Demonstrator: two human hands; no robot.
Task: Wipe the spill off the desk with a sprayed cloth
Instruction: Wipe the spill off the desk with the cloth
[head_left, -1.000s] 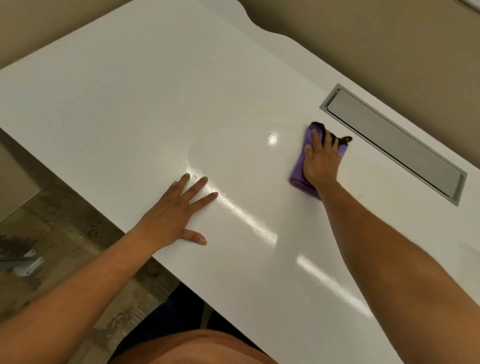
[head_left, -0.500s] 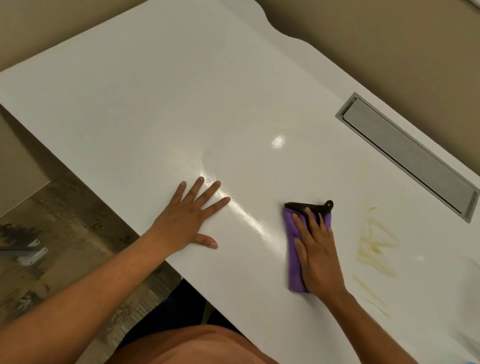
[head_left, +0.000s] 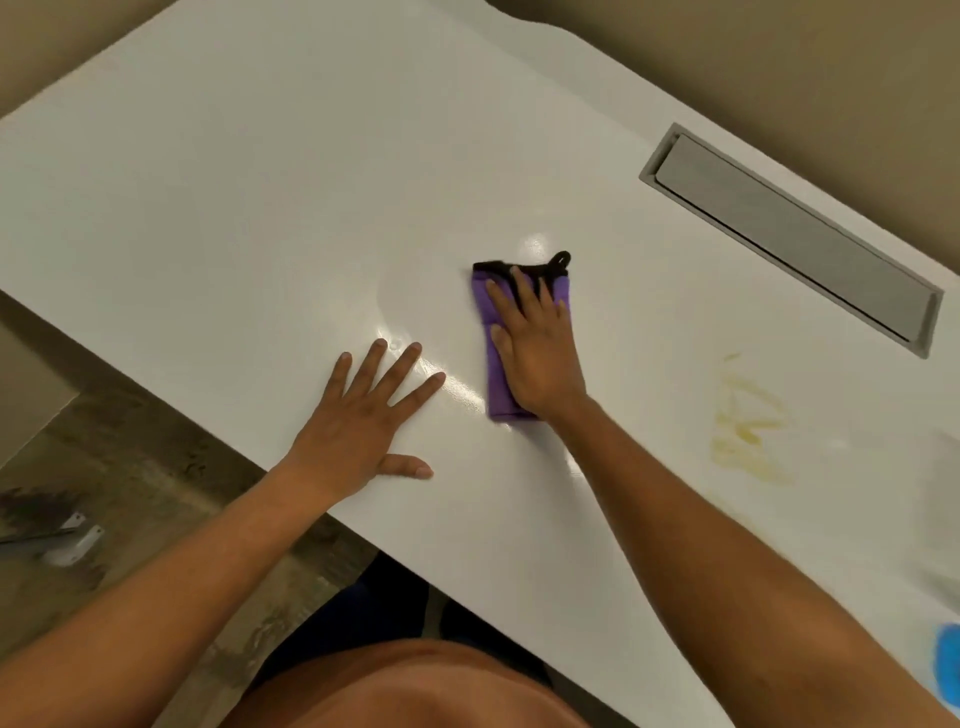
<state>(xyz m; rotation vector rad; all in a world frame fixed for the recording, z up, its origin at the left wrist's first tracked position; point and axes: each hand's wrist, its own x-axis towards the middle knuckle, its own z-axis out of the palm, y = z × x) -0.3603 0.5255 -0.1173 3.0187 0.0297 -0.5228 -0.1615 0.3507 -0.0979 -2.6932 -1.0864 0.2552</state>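
Right hand (head_left: 540, 358) flat on a folded purple cloth (head_left: 500, 387) on the white worktop (head_left: 260, 182).
The cloth has a black edge and loop; the grip is spread open, pressing, not clamped. Left hand (head_left: 358, 426) rests open, fingers splayed. Yellow smeared spill (head_left: 748, 431) lies well right of the cloth.

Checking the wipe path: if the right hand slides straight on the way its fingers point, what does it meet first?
Nothing, it seems: the right hand, flat on the cloth, points up the bare desk. The spill lies off to its right.
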